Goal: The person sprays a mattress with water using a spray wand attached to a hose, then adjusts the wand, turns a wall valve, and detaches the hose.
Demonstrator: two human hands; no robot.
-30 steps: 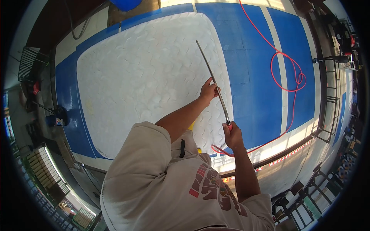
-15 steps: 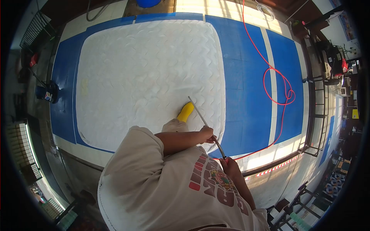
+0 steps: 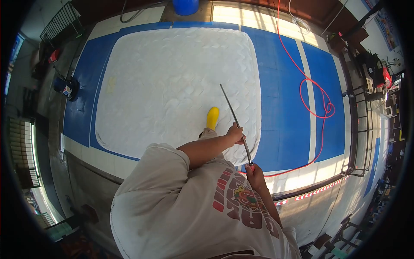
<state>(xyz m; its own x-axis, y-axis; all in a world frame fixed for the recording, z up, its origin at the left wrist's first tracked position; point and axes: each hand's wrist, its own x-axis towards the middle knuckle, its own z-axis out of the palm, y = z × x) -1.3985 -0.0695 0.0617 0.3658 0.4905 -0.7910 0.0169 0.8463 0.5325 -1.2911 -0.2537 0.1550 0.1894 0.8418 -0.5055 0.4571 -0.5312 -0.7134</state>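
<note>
A long, thin metal spray wand (image 3: 228, 103) slants over the large white quilted mattress (image 3: 172, 77), its tip pointing away from me. My left hand (image 3: 235, 134) is closed around its shaft. Lower down, close to my shirt, my right hand (image 3: 255, 173) grips the wand's rear end, where a bit of red shows. The red hose (image 3: 317, 157) runs past that hand; their exact joint is hidden. One yellow boot (image 3: 212, 118) of mine stands on the mattress, left of the wand. No spray is visible at the tip.
Blue mats (image 3: 280, 103) lie under and around the mattress. The hose loops across them at right. A floor machine (image 3: 69, 88) stands at left, a blue barrel (image 3: 185, 6) at the back. Metal racks (image 3: 362, 125) line the right side; a low dark ledge (image 3: 310, 190) borders the floor.
The wand has swung to a steeper angle, its tip farther forward over the mattress. Both hands keep their hold. The whole view has shifted, with the mattress lying farther right.
</note>
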